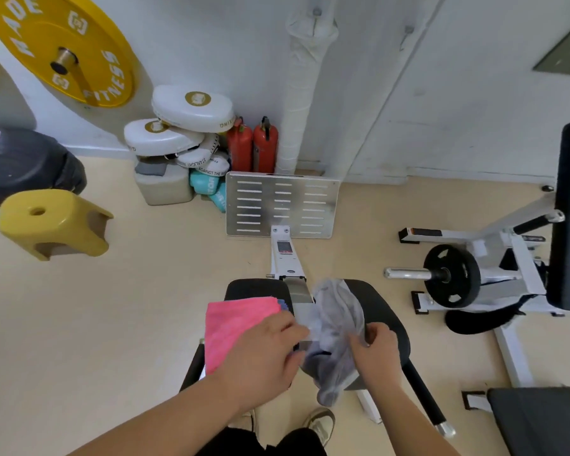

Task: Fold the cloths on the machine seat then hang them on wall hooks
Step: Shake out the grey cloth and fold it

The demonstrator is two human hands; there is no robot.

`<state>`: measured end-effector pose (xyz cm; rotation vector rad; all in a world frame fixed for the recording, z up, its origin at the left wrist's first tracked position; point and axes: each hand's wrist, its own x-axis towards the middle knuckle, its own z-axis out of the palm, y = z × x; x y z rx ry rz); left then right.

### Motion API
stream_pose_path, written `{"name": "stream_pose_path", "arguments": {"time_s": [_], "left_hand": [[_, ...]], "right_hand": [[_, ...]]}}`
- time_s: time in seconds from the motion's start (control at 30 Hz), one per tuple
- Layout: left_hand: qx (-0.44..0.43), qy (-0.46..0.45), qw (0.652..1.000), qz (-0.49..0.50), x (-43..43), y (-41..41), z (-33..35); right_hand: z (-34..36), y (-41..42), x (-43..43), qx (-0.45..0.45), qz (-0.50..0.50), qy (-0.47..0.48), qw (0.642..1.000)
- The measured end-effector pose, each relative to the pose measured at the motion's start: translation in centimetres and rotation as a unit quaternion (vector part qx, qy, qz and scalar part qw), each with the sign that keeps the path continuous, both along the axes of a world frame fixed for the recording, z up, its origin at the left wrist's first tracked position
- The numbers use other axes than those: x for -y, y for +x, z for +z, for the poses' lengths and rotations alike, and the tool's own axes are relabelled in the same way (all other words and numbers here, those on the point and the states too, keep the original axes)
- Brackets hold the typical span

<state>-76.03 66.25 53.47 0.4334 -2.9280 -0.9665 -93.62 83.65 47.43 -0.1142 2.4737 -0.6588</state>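
left hand (264, 353) and right hand (375, 348) seem to pinch the blurred grey cloth (336, 311) between them.

**Inspector A:** Left arm, please.

**Inspector B:** The left forearm (178, 406) is bare. It enters from the lower left and angles up to the right. The left hand (260, 353) is back up with the wrist about straight. Its fingers (298, 330) reach right to the edge of the grey cloth (336, 320). The view is blurred there, so a grip is not confirmed.

**Inspector A:** And the right?

**Inspector B:** The right forearm (405, 413) is bare. It enters from the lower right and angles up to the left. The right hand (377, 348) is back up, fingers curled, pinching a fold of the same cloth.

**Inspector A:** Spacing?

**Inspector B:** The hands are near each other and apart, with the cloth between them.
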Motion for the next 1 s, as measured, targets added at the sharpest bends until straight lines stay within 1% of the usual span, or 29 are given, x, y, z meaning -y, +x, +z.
{"name": "stream_pose_path", "arguments": {"time_s": [0.07, 0.17, 0.27, 0.37, 0.43, 0.5, 0.6, 0.7, 0.77, 0.83, 0.9, 1.0], "left_hand": [[-0.010, 0.028, 1.000, -0.004, -1.4, -0.4, 0.1], [-0.011, 0.037, 0.999, 0.000, -2.6, -0.3, -0.3], [0.004, 0.041, 0.999, 0.025, -3.0, -0.3, -0.1], [-0.007, 0.035, 0.999, 0.035, -3.5, -1.6, 1.1], [-0.016, 0.036, 0.999, 0.030, -4.1, -3.2, 2.4], [-0.029, 0.056, 0.998, 0.006, -5.2, -5.5, 4.2], [-0.044, 0.105, 0.992, -0.058, -7.9, -9.3, 7.8], [-0.016, 0.180, 0.981, -0.077, -10.7, -12.2, 11.2], [-0.001, 0.197, 0.978, -0.071, -12.1, -13.3, 12.8], [0.006, 0.220, 0.972, -0.082, -12.9, -13.9, 13.8], [0.032, 0.246, 0.964, -0.096, -13.3, -14.2, 14.8], [0.103, 0.262, 0.953, -0.110, -13.5, -13.9, 15.1]], "right_hand": [[-0.5, -0.2, -0.4, 0.013, -0.020, -0.012, 1.000], [-0.9, 0.0, -1.0, 0.024, -0.027, -0.022, 0.999], [0.3, 0.2, -1.9, 0.035, -0.049, -0.068, 0.996], [3.5, 0.1, -3.2, 0.031, -0.037, -0.135, 0.990], [6.9, -0.2, -4.2, 0.048, -0.018, -0.198, 0.979], [11.0, -0.7, -5.5, 0.063, 0.044, -0.246, 0.966], [17.0, -1.9, -7.4, 0.064, 0.165, -0.241, 0.954], [21.6, -3.8, -9.4, 0.034, 0.223, -0.237, 0.945], [23.4, -5.6, -11.2, 0.017, 0.252, -0.232, 0.939], [24.5, -7.5, -13.3, 0.001, 0.272, -0.231, 0.934], [25.4, -9.3, -15.1, -0.033, 0.276, -0.217, 0.936], [26.3, -12.3, -17.9, -0.085, 0.234, -0.228, 0.941]]}}
